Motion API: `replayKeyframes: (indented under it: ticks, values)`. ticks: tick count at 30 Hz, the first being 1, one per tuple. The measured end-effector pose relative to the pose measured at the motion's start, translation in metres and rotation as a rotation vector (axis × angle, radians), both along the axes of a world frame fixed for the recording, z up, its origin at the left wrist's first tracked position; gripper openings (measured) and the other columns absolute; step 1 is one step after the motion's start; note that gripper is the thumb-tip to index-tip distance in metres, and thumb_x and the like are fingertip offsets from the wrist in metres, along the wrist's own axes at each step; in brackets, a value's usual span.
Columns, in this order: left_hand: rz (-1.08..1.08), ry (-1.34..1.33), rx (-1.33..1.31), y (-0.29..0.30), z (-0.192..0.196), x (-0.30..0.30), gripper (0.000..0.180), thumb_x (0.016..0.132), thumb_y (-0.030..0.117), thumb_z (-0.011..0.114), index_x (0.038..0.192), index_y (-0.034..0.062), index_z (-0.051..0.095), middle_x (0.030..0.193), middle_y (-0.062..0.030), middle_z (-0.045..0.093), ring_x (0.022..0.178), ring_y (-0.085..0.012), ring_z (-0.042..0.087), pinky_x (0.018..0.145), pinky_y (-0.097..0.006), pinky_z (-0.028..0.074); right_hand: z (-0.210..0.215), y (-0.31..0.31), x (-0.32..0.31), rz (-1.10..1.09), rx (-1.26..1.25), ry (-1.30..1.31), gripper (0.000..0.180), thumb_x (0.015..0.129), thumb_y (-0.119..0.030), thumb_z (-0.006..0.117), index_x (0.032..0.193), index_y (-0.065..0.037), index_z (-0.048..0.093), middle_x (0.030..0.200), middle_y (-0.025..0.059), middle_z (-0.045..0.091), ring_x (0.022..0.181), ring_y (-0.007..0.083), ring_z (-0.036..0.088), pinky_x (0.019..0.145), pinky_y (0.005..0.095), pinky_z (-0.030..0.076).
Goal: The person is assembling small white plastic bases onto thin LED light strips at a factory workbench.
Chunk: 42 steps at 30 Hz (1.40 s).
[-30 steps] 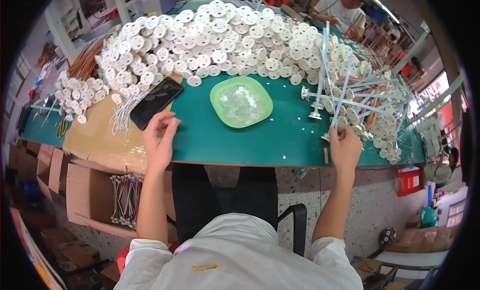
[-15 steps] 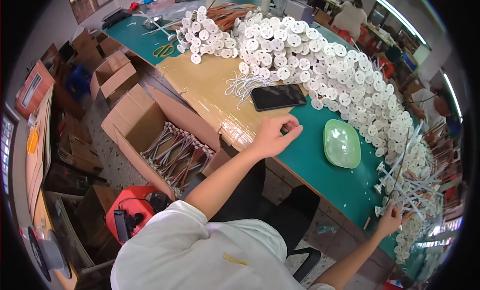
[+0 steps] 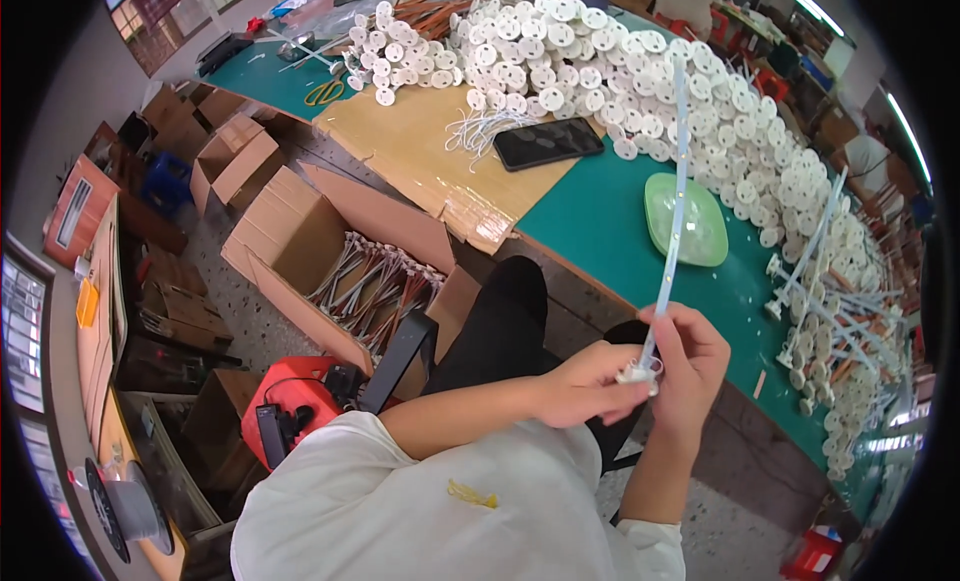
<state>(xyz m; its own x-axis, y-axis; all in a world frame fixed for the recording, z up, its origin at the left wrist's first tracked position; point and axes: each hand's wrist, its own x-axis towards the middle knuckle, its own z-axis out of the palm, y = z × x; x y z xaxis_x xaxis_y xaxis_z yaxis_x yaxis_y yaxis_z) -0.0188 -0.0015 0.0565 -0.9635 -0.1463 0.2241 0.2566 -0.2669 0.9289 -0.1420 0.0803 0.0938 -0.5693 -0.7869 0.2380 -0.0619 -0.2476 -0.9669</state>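
In front of my lap, both hands meet at the lower end of a pale LED strip (image 3: 676, 211) dotted with small yellowish squares. My right hand (image 3: 692, 371) is closed on the strip near its bottom. My left hand (image 3: 590, 386) pinches the small white base (image 3: 638, 375) at that end, partly covered by fingers. The strip rises nearly upright, passing in front of a green dish (image 3: 708, 219) with a clear wrapping in it. Beyond lies a large heap of white round discs (image 3: 690, 141), with more strips (image 3: 835, 311) at its right end.
A green table (image 3: 570, 216) curves around me, partly covered by brown cardboard (image 3: 410, 161). On that rest a black phone (image 3: 548, 144), white cords (image 3: 475, 136) and yellow-handled scissors (image 3: 324, 92). At left, an open carton (image 3: 265, 241) holds several strips beside a red stool (image 3: 290, 396).
My right hand has come back from the heap at the right with an LED strip. My left hand has dropped from above the table to meet it over my lap.
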Motion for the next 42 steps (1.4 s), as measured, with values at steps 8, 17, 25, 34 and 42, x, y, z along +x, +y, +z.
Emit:
replayKeyframes:
  ticks: [8, 17, 25, 34, 42]
  values:
    - [0.133, -0.070, 0.304, 0.015, -0.024, 0.013, 0.039, 0.099, 0.041, 0.042, 0.106, 0.0048, 0.052, 0.086, 0.0000, 0.052, 0.072, -0.0076, 0.045, 0.061, -0.023, 0.036, -0.035, 0.024, 0.028, -0.353, -0.324, 1.040, 0.031, 0.064, 0.001, 0.077, 0.095, 0.001, 0.070, 0.092, 0.0096, 0.064, 0.075, 0.0262, 0.058, 0.060, 0.0308, 0.048]
    - [0.112, -0.079, 0.341, 0.020, -0.042, 0.009, 0.046, 0.097, 0.044, 0.044, 0.111, 0.0011, 0.051, 0.100, -0.0070, 0.056, 0.092, -0.0142, 0.054, 0.080, -0.029, 0.044, -0.042, 0.022, 0.012, -0.371, -0.384, 1.073, 0.032, 0.057, 0.001, 0.075, 0.089, 0.000, 0.070, 0.081, 0.0065, 0.065, 0.068, 0.0231, 0.060, 0.054, 0.0290, 0.050]
    - [0.263, 0.019, 0.243, 0.012, -0.035, 0.001, 0.040, 0.101, 0.040, 0.038, 0.097, 0.0029, 0.053, 0.076, 0.0025, 0.048, 0.065, -0.0040, 0.038, 0.055, -0.021, 0.031, -0.046, 0.008, 0.007, -0.343, -0.348, 1.057, 0.024, 0.063, 0.001, 0.076, 0.086, 0.001, 0.069, 0.080, 0.0086, 0.066, 0.067, 0.0248, 0.062, 0.055, 0.0296, 0.052]
    - [0.332, 0.303, -0.273, -0.048, -0.029, -0.026, 0.018, 0.093, 0.017, 0.053, 0.094, -0.0016, 0.054, 0.067, -0.0051, 0.050, 0.054, -0.0129, 0.045, 0.050, -0.027, 0.035, -0.034, -0.018, -0.010, -0.259, -0.347, 1.023, 0.020, 0.066, 0.005, 0.075, 0.085, 0.004, 0.067, 0.082, 0.0122, 0.068, 0.071, 0.0286, 0.065, 0.060, 0.0321, 0.055]
    - [0.567, 0.143, -0.283, -0.140, -0.031, -0.074, 0.024, 0.096, 0.024, 0.052, 0.095, 0.0009, 0.059, 0.062, 0.0010, 0.051, 0.056, -0.0061, 0.044, 0.054, -0.023, 0.037, 0.011, -0.068, -0.102, -0.325, 0.206, 1.053, 0.013, 0.075, -0.002, 0.070, 0.088, -0.001, 0.069, 0.083, 0.0126, 0.069, 0.068, 0.0245, 0.065, 0.060, 0.0329, 0.052]
